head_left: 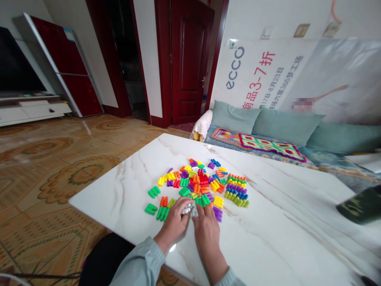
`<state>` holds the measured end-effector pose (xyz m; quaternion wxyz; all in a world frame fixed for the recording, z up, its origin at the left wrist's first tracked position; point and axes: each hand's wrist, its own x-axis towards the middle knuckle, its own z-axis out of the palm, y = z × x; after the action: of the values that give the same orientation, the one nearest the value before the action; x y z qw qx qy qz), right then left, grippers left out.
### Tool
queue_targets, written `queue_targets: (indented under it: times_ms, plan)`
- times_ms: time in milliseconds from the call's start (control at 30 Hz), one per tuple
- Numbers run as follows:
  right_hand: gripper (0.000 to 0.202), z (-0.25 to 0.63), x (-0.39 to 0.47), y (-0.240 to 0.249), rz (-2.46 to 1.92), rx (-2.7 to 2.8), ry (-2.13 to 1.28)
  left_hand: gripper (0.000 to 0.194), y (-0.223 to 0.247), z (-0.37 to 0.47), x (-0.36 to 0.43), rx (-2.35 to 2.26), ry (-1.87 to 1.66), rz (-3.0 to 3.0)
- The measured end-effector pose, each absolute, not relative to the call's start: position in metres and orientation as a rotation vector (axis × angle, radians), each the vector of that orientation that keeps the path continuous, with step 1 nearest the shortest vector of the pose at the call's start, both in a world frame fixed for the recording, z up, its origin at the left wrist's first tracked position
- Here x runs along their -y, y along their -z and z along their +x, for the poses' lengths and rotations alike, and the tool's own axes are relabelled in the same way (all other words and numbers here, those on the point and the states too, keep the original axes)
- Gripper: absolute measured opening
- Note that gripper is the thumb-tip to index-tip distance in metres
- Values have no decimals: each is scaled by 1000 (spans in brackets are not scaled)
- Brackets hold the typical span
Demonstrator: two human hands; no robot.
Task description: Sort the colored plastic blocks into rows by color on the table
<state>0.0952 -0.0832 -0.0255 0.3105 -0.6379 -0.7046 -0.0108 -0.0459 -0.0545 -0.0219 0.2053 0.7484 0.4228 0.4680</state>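
Observation:
My left hand (176, 219) is closed around some white pieces (186, 209) at the near edge of a colourful pile. Close beside it, my right hand (206, 227) has its fingers bent over a small white piece (194, 212) on the table. Short rounded pieces in red (203, 180), green, yellow, orange, purple and blue lie scattered beyond both hands, many in joined groups. Right of the pile, a block of neat coloured rows (237, 190) runs from orange at the far side to olive green (236, 199) at the near side.
The pieces lie on a white marble-patterned table (268, 238). A dark camouflage-patterned object (361, 205) is at its right edge. Behind stands a sofa with teal cushions (290, 125). A black rounded object (105, 258) sits below the table's near left edge.

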Motion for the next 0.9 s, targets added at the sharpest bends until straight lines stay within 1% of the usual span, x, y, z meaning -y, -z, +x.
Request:
queue_targets:
  times_ms: [200,400,567,667,767,900]
  plan:
    - [25,95,84,23,-1650,1865,57,45,20,-46,55,-1181,-1275,2092]
    - [34,91,87,17,-1511,1975,-4,45,22,-46,54,-1223,-1283,2067]
    - [23,87,93,14,-1520,1970,-121,45,25,-47,54,-1230,-1305,2057]
    - [23,88,94,16,-1497,1966,-131,41,25,-47,54,-1237,-1311,2063]
    - [16,89,91,22,-1486,1961,-129,32,24,-48,53,-1257,-1310,2045]
    - [26,97,88,22,-1448,1848,-229,26,23,-49,51,-1278,-1301,2020]
